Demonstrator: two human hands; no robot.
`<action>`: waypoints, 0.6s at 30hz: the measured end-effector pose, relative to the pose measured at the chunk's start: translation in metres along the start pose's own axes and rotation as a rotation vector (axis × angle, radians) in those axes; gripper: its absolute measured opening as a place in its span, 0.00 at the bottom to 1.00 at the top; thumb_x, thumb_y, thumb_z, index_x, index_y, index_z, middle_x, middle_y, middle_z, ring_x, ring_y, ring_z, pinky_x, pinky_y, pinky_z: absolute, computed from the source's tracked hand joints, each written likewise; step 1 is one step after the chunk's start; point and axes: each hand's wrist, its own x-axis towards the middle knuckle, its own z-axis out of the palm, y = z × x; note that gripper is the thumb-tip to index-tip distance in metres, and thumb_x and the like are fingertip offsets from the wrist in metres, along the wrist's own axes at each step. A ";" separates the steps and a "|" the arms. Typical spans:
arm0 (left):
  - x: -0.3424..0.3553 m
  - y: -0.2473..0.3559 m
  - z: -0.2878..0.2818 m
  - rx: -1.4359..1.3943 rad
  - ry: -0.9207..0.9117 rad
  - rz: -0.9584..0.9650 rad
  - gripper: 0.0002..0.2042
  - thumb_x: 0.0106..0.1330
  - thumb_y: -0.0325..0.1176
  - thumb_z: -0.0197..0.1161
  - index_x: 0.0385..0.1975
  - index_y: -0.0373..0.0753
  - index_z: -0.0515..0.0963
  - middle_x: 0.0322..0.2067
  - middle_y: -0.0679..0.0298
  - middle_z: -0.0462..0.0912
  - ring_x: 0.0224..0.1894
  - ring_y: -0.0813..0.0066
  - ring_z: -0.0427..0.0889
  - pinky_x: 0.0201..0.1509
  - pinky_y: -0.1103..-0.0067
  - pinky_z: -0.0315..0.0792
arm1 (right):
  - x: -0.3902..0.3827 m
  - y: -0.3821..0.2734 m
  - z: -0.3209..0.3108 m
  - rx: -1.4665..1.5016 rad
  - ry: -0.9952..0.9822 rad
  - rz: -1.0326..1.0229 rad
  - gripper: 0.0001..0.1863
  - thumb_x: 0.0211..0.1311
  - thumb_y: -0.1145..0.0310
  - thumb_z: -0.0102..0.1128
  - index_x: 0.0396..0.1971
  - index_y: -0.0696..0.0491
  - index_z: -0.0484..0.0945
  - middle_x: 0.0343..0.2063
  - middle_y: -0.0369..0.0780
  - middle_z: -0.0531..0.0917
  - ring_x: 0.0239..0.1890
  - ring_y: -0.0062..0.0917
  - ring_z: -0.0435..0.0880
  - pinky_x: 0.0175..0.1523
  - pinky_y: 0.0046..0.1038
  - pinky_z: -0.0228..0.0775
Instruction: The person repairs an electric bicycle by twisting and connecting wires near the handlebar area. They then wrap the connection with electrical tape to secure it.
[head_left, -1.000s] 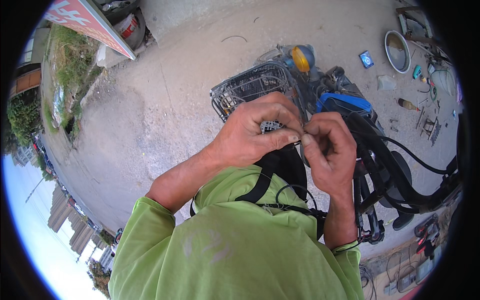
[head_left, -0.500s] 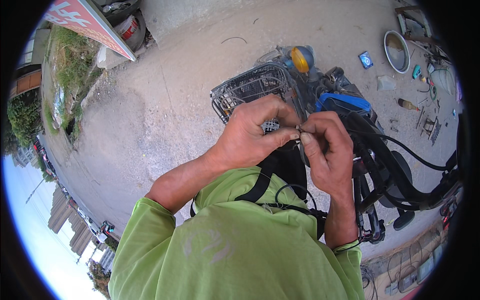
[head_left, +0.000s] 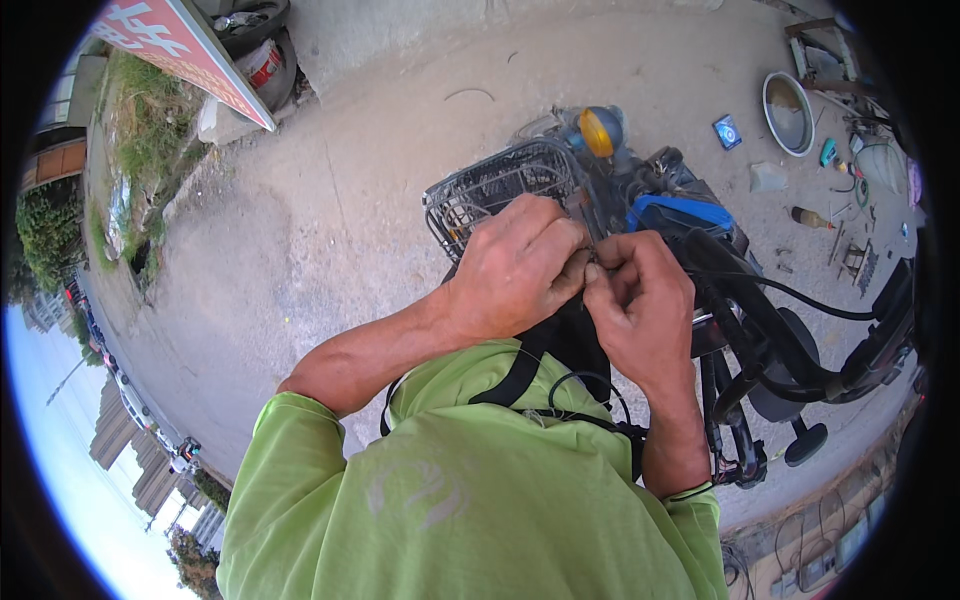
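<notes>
Both of my hands are up in front of my chest, fingertips meeting. My left hand is closed, its thumb and fingers pinched together around something small. My right hand also pinches, thumb against a curled index finger, touching the left fingertips. What they hold is mostly covered by the fingers and too small to name. Just beyond the hands is a black wire basket on the front of a two-wheeler with a yellow lamp and a blue panel.
Right of my hands are black curved bars and a dark cable. Farther right on the ground lie a metal basin, a blue box, a clear bag, a bottle and scattered tools. A red sign leans at far left.
My left hand has rolled over, its fingers curling closer around the small piece, which showed more plainly before. The right hand has shifted slightly left with it.
</notes>
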 end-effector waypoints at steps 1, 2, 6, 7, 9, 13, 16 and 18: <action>0.000 0.001 -0.001 0.004 -0.018 -0.004 0.15 0.43 0.17 0.72 0.31 0.33 0.79 0.28 0.57 0.80 0.28 0.59 0.80 0.30 0.70 0.77 | 0.000 0.001 0.000 -0.005 0.001 -0.001 0.08 0.56 0.78 0.68 0.34 0.58 0.77 0.31 0.40 0.81 0.19 0.24 0.79 0.26 0.29 0.70; 0.001 0.000 -0.001 0.004 -0.018 0.011 0.15 0.43 0.17 0.72 0.32 0.33 0.79 0.28 0.57 0.80 0.28 0.60 0.81 0.30 0.70 0.77 | 0.000 0.002 0.001 -0.010 0.002 -0.001 0.08 0.56 0.78 0.68 0.34 0.58 0.77 0.31 0.40 0.81 0.20 0.25 0.79 0.27 0.29 0.70; -0.001 0.000 -0.003 -0.015 0.013 0.025 0.15 0.43 0.18 0.73 0.32 0.33 0.79 0.28 0.58 0.81 0.30 0.60 0.82 0.32 0.70 0.78 | 0.001 0.004 -0.002 0.017 -0.016 -0.061 0.08 0.56 0.80 0.67 0.34 0.58 0.77 0.32 0.41 0.80 0.21 0.25 0.80 0.28 0.28 0.71; -0.001 0.000 -0.003 -0.027 0.027 0.020 0.15 0.43 0.18 0.73 0.33 0.34 0.79 0.29 0.58 0.81 0.30 0.60 0.83 0.32 0.70 0.78 | 0.001 0.005 -0.001 0.044 -0.002 -0.083 0.08 0.55 0.81 0.66 0.34 0.59 0.76 0.32 0.41 0.80 0.22 0.24 0.80 0.29 0.28 0.71; -0.001 0.002 -0.004 -0.051 0.007 -0.068 0.15 0.43 0.19 0.73 0.32 0.34 0.79 0.30 0.57 0.81 0.31 0.59 0.83 0.33 0.71 0.79 | 0.000 0.007 -0.002 0.076 0.016 -0.125 0.09 0.55 0.83 0.65 0.35 0.59 0.76 0.33 0.41 0.80 0.23 0.24 0.80 0.29 0.27 0.72; -0.002 0.002 -0.005 -0.085 -0.026 -0.110 0.14 0.43 0.20 0.72 0.32 0.35 0.79 0.31 0.57 0.81 0.32 0.59 0.83 0.33 0.71 0.79 | -0.002 0.011 -0.003 0.081 0.023 -0.196 0.11 0.54 0.85 0.64 0.36 0.59 0.76 0.35 0.41 0.80 0.25 0.23 0.80 0.30 0.27 0.73; 0.000 0.003 -0.003 -0.106 -0.032 -0.063 0.14 0.43 0.19 0.71 0.31 0.35 0.78 0.31 0.57 0.81 0.31 0.59 0.83 0.33 0.71 0.78 | -0.003 0.013 -0.002 0.071 0.025 -0.237 0.12 0.54 0.85 0.65 0.37 0.58 0.76 0.35 0.41 0.80 0.25 0.24 0.80 0.31 0.27 0.73; -0.002 0.002 0.001 -0.092 0.012 -0.047 0.14 0.42 0.19 0.71 0.30 0.35 0.78 0.30 0.57 0.81 0.30 0.60 0.82 0.31 0.71 0.77 | -0.003 0.014 -0.001 0.071 0.025 -0.245 0.12 0.55 0.84 0.65 0.37 0.58 0.76 0.36 0.41 0.80 0.25 0.24 0.80 0.31 0.27 0.73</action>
